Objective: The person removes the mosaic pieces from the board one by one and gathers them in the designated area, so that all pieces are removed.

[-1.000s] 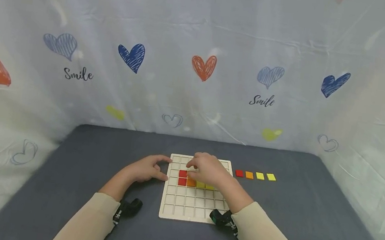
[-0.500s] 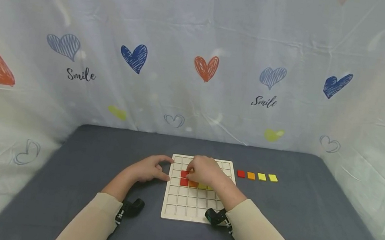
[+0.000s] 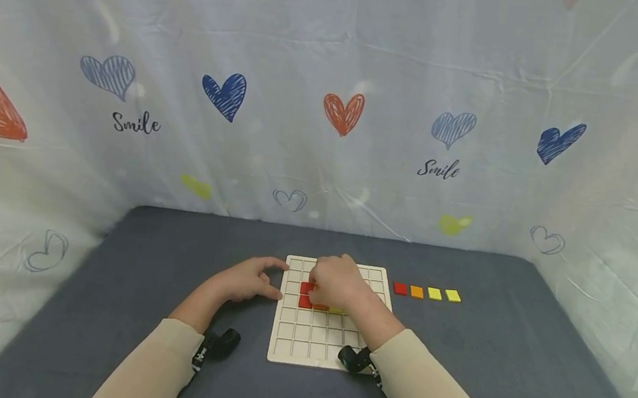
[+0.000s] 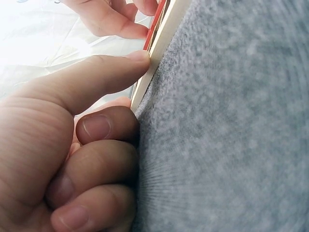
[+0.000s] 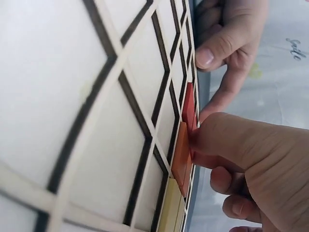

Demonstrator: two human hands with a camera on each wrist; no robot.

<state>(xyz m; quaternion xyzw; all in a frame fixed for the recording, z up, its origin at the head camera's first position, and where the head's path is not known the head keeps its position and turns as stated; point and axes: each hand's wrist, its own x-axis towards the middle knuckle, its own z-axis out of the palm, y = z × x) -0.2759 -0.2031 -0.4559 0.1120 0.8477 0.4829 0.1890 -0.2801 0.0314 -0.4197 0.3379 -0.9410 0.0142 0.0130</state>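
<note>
Left hand (image 3: 248, 280), part-spread, touches a board (image 3: 299, 334) on grey cloth (image 3: 245, 394) before heart-printed curtains (image 3: 403, 42); whether right hand (image 3: 339, 284) grips anything is unclear.

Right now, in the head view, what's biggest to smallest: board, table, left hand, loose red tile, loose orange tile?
Table
Board
Left hand
Loose red tile, loose orange tile: too alike to rank

Two black cursive "Smile" inscriptions (image 3: 136, 122), left and right, on the pale heart-patterned backdrop cloth (image 3: 293, 27).
</note>
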